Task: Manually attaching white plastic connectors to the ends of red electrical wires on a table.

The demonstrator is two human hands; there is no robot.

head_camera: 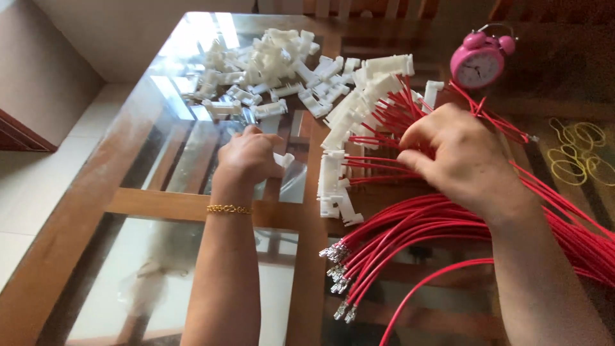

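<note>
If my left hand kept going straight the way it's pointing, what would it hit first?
Probably the loose pile of white plastic connectors beyond the left hand, which already grips one; depth is unclear.

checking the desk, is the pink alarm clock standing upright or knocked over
Upright. The pink alarm clock stands on the table with its two bells and handle on top and its dial facing the camera.

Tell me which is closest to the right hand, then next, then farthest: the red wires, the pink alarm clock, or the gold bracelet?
From the right hand, in the head view:
1. Red wires: touching it, beneath the fingers.
2. Pink alarm clock: beyond it, at the table's far side.
3. Gold bracelet: across on the left wrist.
</note>
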